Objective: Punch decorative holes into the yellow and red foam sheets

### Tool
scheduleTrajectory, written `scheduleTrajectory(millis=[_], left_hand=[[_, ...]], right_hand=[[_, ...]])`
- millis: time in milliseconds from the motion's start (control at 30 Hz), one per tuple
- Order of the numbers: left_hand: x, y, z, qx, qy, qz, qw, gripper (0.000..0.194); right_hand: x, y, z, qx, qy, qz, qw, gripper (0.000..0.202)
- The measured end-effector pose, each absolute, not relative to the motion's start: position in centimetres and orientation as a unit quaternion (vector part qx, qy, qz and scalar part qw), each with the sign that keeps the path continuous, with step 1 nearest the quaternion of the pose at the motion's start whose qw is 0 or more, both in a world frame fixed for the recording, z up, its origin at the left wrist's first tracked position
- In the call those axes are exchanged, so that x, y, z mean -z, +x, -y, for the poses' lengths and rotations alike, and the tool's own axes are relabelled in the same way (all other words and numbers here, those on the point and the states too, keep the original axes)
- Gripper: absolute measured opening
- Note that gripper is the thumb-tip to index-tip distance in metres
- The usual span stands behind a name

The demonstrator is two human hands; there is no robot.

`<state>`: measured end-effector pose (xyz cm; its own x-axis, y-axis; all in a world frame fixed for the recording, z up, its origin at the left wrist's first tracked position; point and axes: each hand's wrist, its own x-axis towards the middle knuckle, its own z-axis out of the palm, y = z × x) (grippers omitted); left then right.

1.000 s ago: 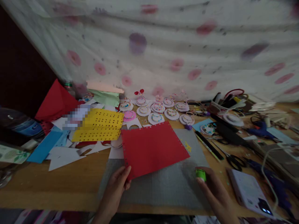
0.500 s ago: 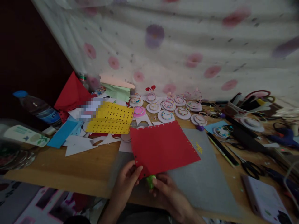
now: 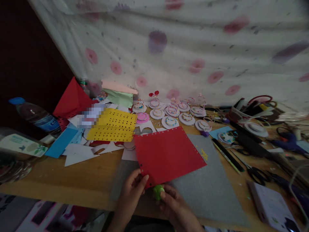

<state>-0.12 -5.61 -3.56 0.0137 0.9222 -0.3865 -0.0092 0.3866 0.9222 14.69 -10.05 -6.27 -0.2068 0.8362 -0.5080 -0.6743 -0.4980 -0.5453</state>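
Note:
A red sheet of paper (image 3: 169, 154) with small holes along its edges is raised over the grey mat (image 3: 205, 187). My left hand (image 3: 132, 190) pinches its near left corner, thumb on top. Closed around a small green paper punch (image 3: 158, 192), my right hand (image 3: 175, 203) is at the sheet's near edge, just right of the left thumb. Whether the punch's jaws are around the paper cannot be made out. Tiny yellow paper bits (image 3: 204, 154) lie on the mat beyond the sheet's right edge.
Yellow punched paper (image 3: 112, 125) and white scraps (image 3: 79, 154) are heaped at the left, near a blue-capped bottle (image 3: 37, 114). Several beaded white discs (image 3: 170, 122) stand at the back. Scissors (image 3: 258, 174), a purple box (image 3: 272, 206) and a pen container (image 3: 238, 115) are at the right.
The green punch and my right hand have shifted slightly right along the sheet's near edge. My left hand still grips the corner. The whole view has tilted a little.

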Motion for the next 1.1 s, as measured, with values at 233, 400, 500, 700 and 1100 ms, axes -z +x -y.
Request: scheduleTrajectory(millis=[233, 400, 500, 700, 1100], left_hand=[[3.2, 0.0, 5.6, -0.397, 0.383, -0.59, 0.59, 0.043], [3.1, 0.0, 5.4, -0.391, 0.383, -0.597, 0.586, 0.043], [3.1, 0.1, 5.4, -0.39, 0.383, -0.598, 0.586, 0.042], [3.3, 0.1, 5.5, -0.383, 0.391, -0.588, 0.595, 0.042], [3.0, 0.0, 5.5, -0.374, 0.419, -0.549, 0.619, 0.033]], right_hand=[[6.5, 14.5, 9.8, -0.773, -0.405, 0.101, 0.478, 0.034], [6.3, 14.2, 9.8, -0.768, -0.409, 0.107, 0.481, 0.034], [6.0, 14.2, 9.7, -0.763, -0.409, 0.122, 0.485, 0.036], [5.9, 14.2, 9.4, -0.758, -0.412, 0.101, 0.496, 0.034], [5.3, 13.7, 8.1, -0.768, -0.397, -0.01, 0.502, 0.036]])
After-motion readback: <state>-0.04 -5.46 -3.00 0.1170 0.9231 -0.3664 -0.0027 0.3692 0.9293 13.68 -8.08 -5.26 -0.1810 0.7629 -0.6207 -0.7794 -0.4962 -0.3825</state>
